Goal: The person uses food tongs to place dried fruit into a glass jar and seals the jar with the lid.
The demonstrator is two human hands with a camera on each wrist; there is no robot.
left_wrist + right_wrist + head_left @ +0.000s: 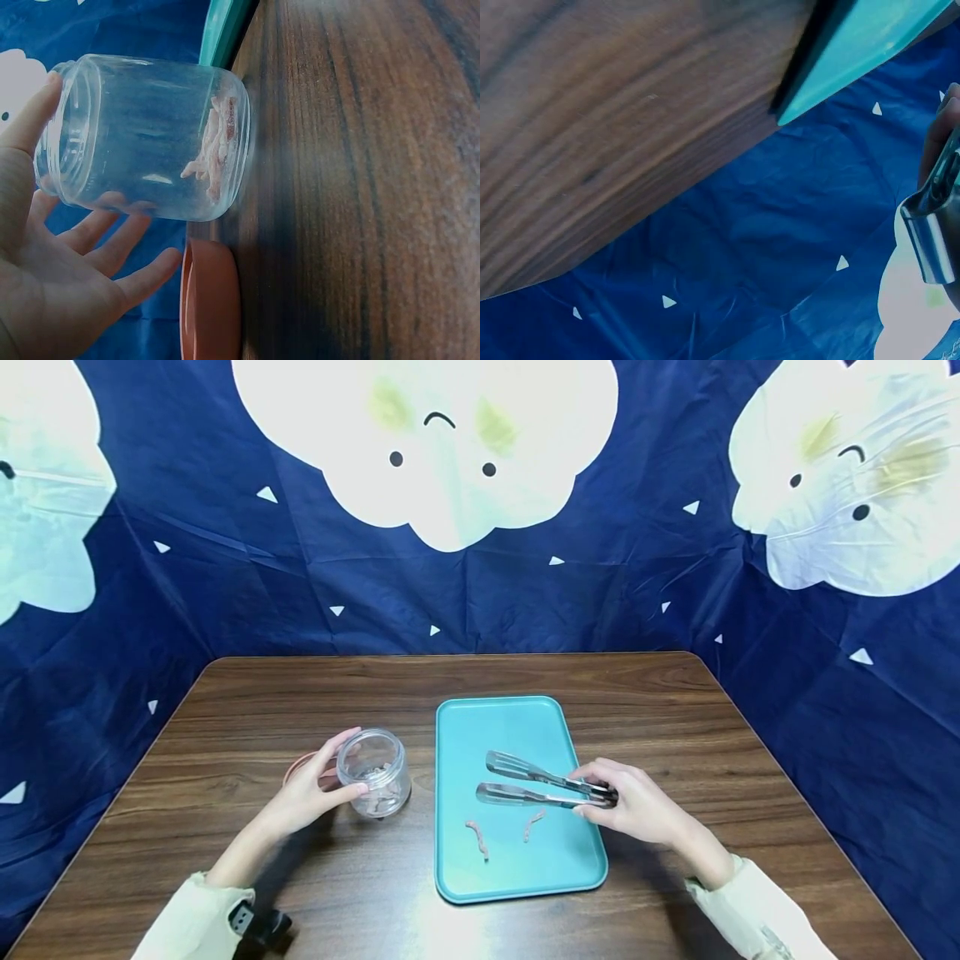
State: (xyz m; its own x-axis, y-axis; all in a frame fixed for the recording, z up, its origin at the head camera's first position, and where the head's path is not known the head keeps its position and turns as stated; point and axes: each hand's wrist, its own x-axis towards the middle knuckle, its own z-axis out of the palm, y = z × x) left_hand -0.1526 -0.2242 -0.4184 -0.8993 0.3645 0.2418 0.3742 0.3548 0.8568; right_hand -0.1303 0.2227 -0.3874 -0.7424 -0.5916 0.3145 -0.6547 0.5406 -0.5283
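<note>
On the brown table (pixel 525 675), a clear jar (pixel 402 785) stands upright to the left of a flat blue-green tray (pixel 480 727). The jar's round mouth is open at the top. Pink, wiggly strips (pixel 215 146) lie in a little heap at the bottom of it, and most of the space above them is just see-through. They are too tangled to count.

The left hand (pixel 303 797) grips the jar near its rim, with the thumb on one side and fingers on the other. Close by, next to that hand, is a round orange-pink thing (pixel 216 300) with a low side, like a lid. It rests on the table.

The tray holds two more pink strips, well apart from each other. One (pixel 477 841) is nearer the tray's left side, and the other (pixel 533 825) is more to the right, near the tongs.

The right hand (pixel 636 803) holds the shiny metal tongs (pixel 555 778) by their joined end. Their two arms are spread apart over the tray, with the tips pointing left. I cannot tell if the tips touch it.
</note>
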